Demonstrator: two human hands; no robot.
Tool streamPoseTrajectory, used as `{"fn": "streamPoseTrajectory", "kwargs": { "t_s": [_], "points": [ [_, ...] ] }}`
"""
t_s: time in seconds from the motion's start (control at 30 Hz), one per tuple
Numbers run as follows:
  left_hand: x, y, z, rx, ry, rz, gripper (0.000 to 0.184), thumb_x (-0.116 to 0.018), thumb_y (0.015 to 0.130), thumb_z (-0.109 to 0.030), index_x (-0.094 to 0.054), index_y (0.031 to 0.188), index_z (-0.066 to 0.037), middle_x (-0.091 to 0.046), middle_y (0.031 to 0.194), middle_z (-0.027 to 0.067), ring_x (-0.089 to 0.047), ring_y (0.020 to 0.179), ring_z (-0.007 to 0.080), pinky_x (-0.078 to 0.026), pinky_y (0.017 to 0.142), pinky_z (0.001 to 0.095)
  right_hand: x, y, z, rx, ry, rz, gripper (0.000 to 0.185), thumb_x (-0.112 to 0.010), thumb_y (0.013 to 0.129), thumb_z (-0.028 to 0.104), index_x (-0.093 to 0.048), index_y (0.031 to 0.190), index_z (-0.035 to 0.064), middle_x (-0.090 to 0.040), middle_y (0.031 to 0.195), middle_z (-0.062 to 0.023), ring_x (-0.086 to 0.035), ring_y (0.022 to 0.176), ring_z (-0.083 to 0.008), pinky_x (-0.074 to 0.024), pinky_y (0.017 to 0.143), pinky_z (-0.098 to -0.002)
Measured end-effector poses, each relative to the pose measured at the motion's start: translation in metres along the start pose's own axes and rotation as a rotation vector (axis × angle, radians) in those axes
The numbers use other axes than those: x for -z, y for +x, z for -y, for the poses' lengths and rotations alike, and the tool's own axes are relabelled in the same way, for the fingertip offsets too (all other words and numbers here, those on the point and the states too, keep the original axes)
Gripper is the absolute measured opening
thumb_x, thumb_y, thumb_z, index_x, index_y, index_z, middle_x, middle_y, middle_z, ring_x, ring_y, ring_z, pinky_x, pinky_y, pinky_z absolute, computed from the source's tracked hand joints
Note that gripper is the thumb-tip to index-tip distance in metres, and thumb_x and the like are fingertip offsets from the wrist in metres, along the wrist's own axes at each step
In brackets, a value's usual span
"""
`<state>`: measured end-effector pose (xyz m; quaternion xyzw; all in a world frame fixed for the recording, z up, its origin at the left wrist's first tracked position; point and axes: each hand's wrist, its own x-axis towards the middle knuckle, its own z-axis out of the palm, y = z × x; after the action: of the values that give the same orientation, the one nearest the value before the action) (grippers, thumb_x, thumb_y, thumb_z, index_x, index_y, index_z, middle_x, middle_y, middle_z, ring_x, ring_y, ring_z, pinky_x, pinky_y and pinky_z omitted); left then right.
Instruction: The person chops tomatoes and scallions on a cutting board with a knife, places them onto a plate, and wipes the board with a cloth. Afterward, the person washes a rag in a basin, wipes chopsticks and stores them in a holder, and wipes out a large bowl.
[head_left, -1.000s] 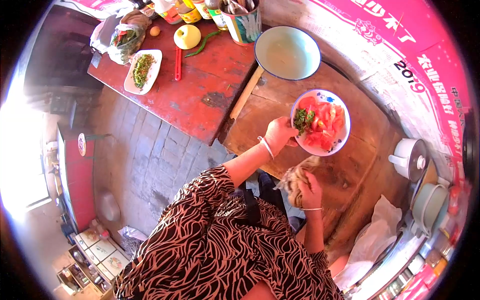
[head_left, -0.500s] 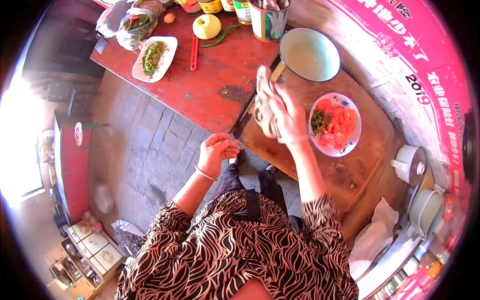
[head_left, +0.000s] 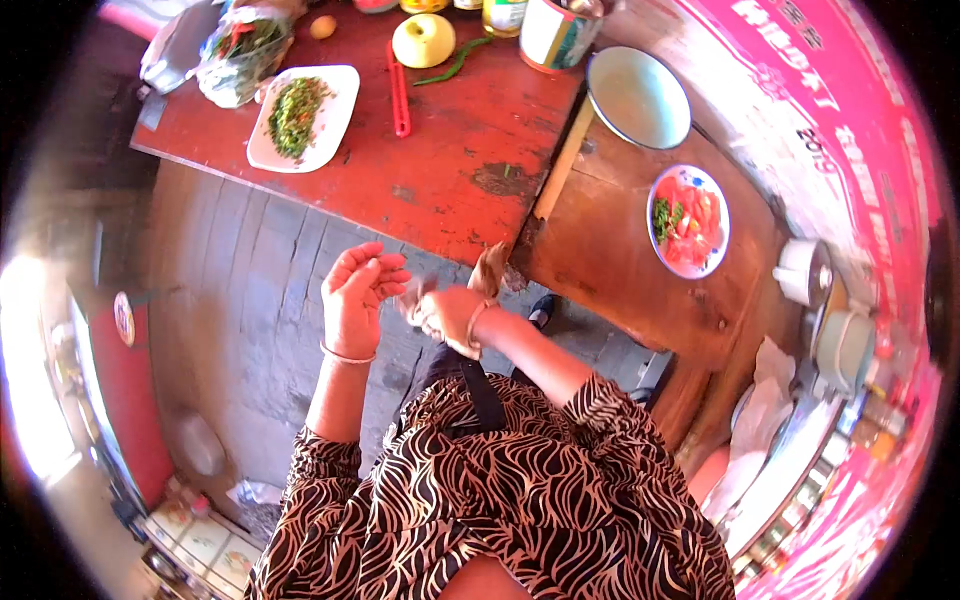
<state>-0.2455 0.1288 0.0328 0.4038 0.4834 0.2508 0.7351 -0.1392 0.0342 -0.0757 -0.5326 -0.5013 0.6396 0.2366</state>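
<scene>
Beside the red table, right fingers gripping cloth, now away from plate, left fingers half-curled

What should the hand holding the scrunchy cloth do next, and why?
Perhaps lay the crumpled brown cloth on the worn, red, flat-topped table: the bare right hand holds it close to that table's corner, while the bare left hand, seemingly empty, is nearby.

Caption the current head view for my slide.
The right hand holds a brownish cloth close to the empty left hand, in front of a red table.
</scene>
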Motion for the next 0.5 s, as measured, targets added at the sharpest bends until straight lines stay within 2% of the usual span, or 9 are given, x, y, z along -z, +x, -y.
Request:
{"fn": "streamPoseTrajectory", "kwargs": {
  "t_s": [0.07, 0.13, 0.23, 0.27, 0.33, 0.43, 0.5],
  "points": [
    [-0.003, 0.009, -0.006, 0.013, -0.004, 0.092, 0.022, -0.047, 0.086, -0.009, -0.051, 0.104, 0.002, -0.062, 0.091, 0.0157, -0.063, 0.076, 0.0224, -0.051, 0.066, 0.0297, -0.012, -0.032, -0.005, 0.005, 0.027, -0.241, 0.025, -0.056, 0.079, 0.024, -0.061, 0.094, 0.0052, -0.065, 0.089, -0.0140, -0.062, 0.083, -0.0286, -0.0477, 0.072, -0.0360],
    [-0.015, 0.013, -0.002, 0.040, 0.024, 0.131, 0.022, -0.048, 0.085, -0.007, -0.051, 0.105, 0.002, -0.062, 0.091, 0.0157, -0.062, 0.076, 0.0230, -0.050, 0.065, 0.0300, -0.026, -0.047, -0.034, -0.020, 0.162, -0.381, 0.026, -0.055, 0.079, 0.024, -0.061, 0.094, 0.0040, -0.065, 0.090, -0.0137, -0.062, 0.083, -0.0283, -0.0481, 0.073, -0.0347],
    [-0.044, 0.000, 0.031, 0.099, 0.108, 0.288, 0.022, -0.048, 0.085, -0.008, -0.051, 0.106, 0.001, -0.062, 0.091, 0.0149, -0.062, 0.076, 0.0239, -0.050, 0.065, 0.0299, -0.034, -0.096, -0.065, -0.141, 0.232, -0.598, 0.027, -0.055, 0.080, 0.027, -0.061, 0.096, 0.0063, -0.065, 0.091, -0.0124, -0.063, 0.083, -0.0279, -0.0481, 0.074, -0.0339],
    [-0.051, -0.007, 0.043, 0.132, 0.112, 0.355, 0.023, -0.049, 0.085, -0.008, -0.051, 0.106, 0.001, -0.062, 0.091, 0.0147, -0.062, 0.076, 0.0243, -0.049, 0.064, 0.0297, -0.034, -0.120, -0.061, -0.186, 0.288, -0.591, 0.028, -0.055, 0.079, 0.029, -0.061, 0.097, 0.0090, -0.065, 0.092, -0.0128, -0.062, 0.083, -0.0289, -0.0481, 0.073, -0.0351],
    [-0.065, -0.017, 0.071, 0.189, 0.176, 0.456, 0.022, -0.048, 0.086, -0.009, -0.052, 0.106, 0.000, -0.062, 0.091, 0.0144, -0.062, 0.075, 0.0238, -0.050, 0.064, 0.0297, -0.050, -0.150, -0.074, -0.234, 0.282, -0.730, 0.029, -0.054, 0.078, 0.024, -0.060, 0.103, 0.0095, -0.064, 0.094, -0.0134, -0.062, 0.087, -0.0280, -0.0477, 0.077, -0.0338],
    [-0.083, -0.026, 0.104, 0.268, 0.228, 0.681, 0.021, -0.048, 0.087, -0.010, -0.052, 0.105, -0.001, -0.062, 0.091, 0.0143, -0.062, 0.075, 0.0226, -0.050, 0.064, 0.0294, -0.095, -0.159, -0.117, -0.090, 0.243, -1.106, 0.031, -0.054, 0.074, 0.023, -0.060, 0.104, 0.0172, -0.063, 0.089, -0.0141, -0.060, 0.082, -0.0337, -0.0477, 0.070, -0.0389],
    [-0.098, -0.033, 0.119, 0.308, 0.293, 0.825, 0.021, -0.047, 0.087, -0.010, -0.052, 0.105, -0.001, -0.062, 0.091, 0.0144, -0.062, 0.074, 0.0219, -0.051, 0.064, 0.0290, -0.120, -0.181, -0.117, -0.196, 0.275, -1.194, 0.031, -0.054, 0.075, 0.022, -0.059, 0.104, 0.0126, -0.063, 0.093, -0.0141, -0.060, 0.085, -0.0316, -0.0469, 0.075, -0.0361]
  ]
}}
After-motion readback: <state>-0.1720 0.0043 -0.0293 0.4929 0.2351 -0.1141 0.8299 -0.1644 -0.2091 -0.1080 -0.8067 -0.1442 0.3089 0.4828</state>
